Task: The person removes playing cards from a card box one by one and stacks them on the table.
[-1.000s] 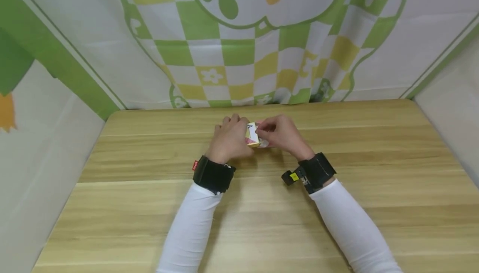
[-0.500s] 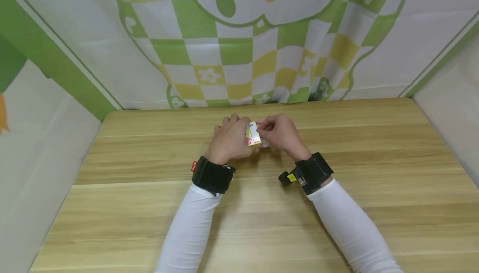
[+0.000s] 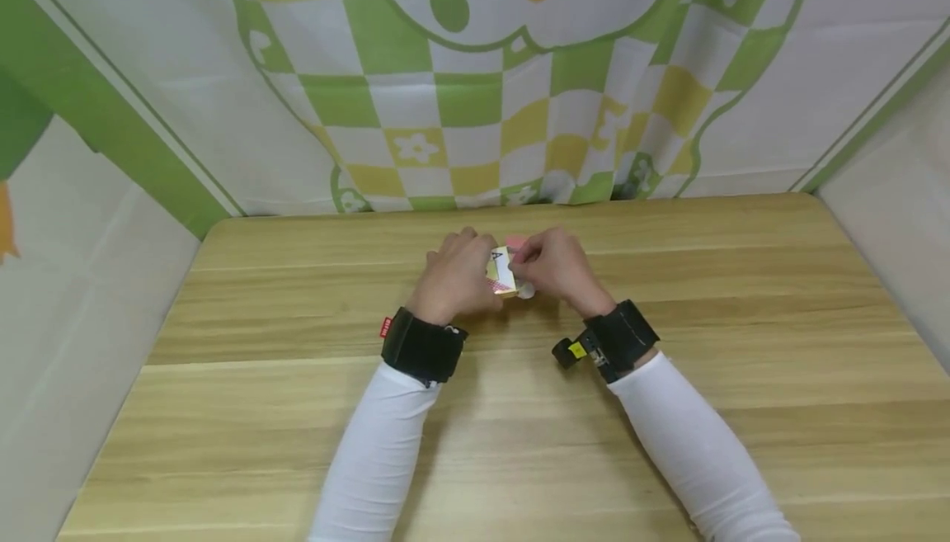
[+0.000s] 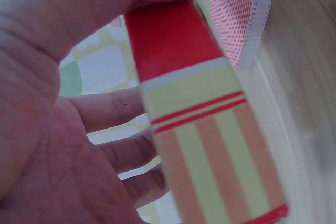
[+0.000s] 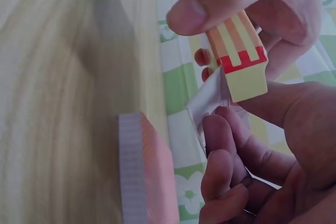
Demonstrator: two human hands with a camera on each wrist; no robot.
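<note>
Left hand (image 3: pixel 456 274) is holding a card box (image 4: pixel 202 114) close to the far edge of the surface (image 3: pixel 482 459), about midway between left and right edges; its grip is curling round the box. Box is showing red bands and tan-and-cream stripes along one side, a letter A on a pale face. Right hand (image 3: pixel 558 266) is working at the box end lying toward the right edge of the surface; its grip is pinching a pale flap (image 5: pixel 209 98) between fingertips. Whether the flap is joining the box, cannot tell. A stack of cards (image 5: pixel 152 174), backs pinkish red, is resting on the surface just beside the box, on the right-edge side, the right hand partly covering it in the head view; contact between stack and box, cannot tell. Both wrists are carrying black straps (image 3: pixel 423 348), white sleeves (image 3: pixel 378 451) reaching back toward the near edge. Beyond the far edge, a green, yellow and white checked curtain (image 3: pixel 475 105) is hanging.
</note>
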